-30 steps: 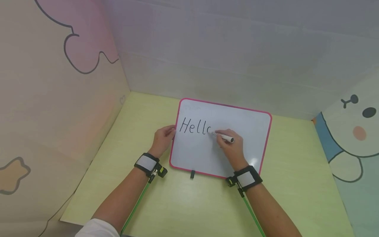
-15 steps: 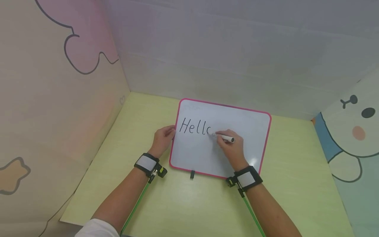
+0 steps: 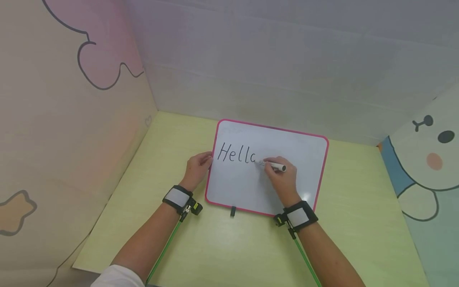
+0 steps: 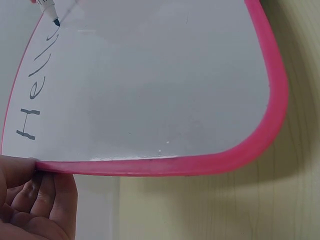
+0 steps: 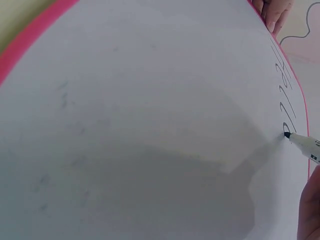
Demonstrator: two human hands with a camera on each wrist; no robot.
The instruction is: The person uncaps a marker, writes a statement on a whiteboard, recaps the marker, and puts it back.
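Note:
A whiteboard (image 3: 233,183) with a pink frame carries the black handwritten letters "Hell" (image 3: 234,153) and a curved stroke after them. My left hand (image 3: 195,169) grips its left edge; in the left wrist view the thumb lies over the pink rim (image 4: 150,166) and the other fingers are curled beneath. A white marker (image 3: 277,166) with a black end is pinched in my right hand (image 3: 283,181), over the right half of the board. In the right wrist view the dark tip of the marker (image 5: 305,145) is right at the curved stroke.
The board is on a pale yellow tabletop (image 3: 222,247), near the grey back wall (image 3: 265,71). A small black tab (image 3: 233,211) sits at its lower edge. Painted walls stand left and right. Each wrist wears a black strap with a camera and a green cord.
The right hand and marker have shifted slightly right, and the curved stroke after "Hell" has grown at its lower end. The left hand and the board have stayed nearly still.

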